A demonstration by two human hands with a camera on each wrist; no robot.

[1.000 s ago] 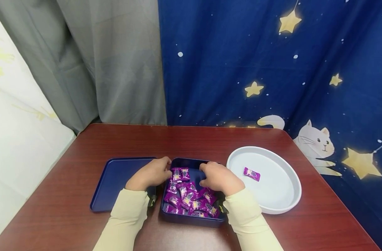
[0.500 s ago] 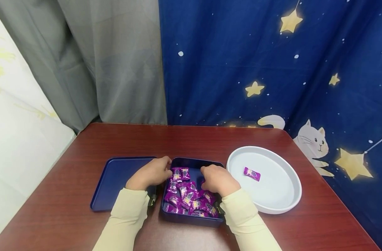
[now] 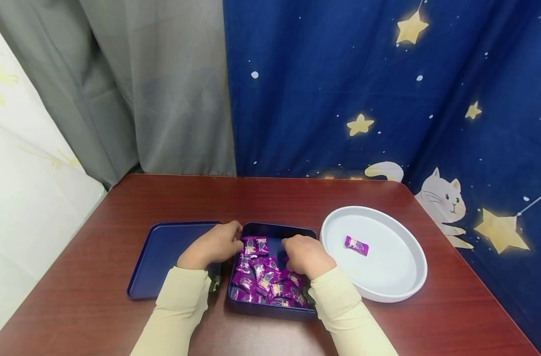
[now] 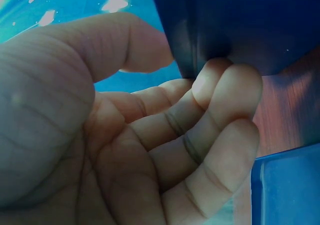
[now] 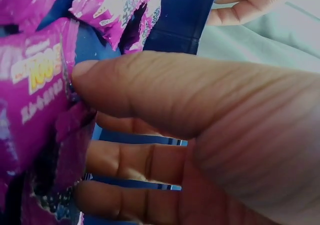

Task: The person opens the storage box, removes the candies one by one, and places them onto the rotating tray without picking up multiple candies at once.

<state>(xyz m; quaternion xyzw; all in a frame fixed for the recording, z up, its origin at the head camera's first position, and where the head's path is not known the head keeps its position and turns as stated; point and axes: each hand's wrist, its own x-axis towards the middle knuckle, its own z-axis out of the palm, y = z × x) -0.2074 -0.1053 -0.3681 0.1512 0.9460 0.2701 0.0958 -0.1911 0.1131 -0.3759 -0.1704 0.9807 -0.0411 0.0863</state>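
Note:
A dark blue box stands at the middle of the table, with many purple-wrapped candies in it. My left hand holds the box at its far left corner; in the left wrist view the thumb is at the wall's edge and the fingers lie against the outside. Over the right half of the box, my right hand reaches down into it. In the right wrist view its thumb tip touches the wrapper of one candy, and the fingers extend to the wrappers, apart from the thumb.
Left of the box lies a flat dark blue lid. A white oval tray stands to the right, one purple candy lying on it. Behind the wooden table hang grey and blue starry curtains.
My right hand has moved slightly toward me and left, deeper over the candies, its fingertips now out of sight in the head view. The left hand stays at the box's corner.

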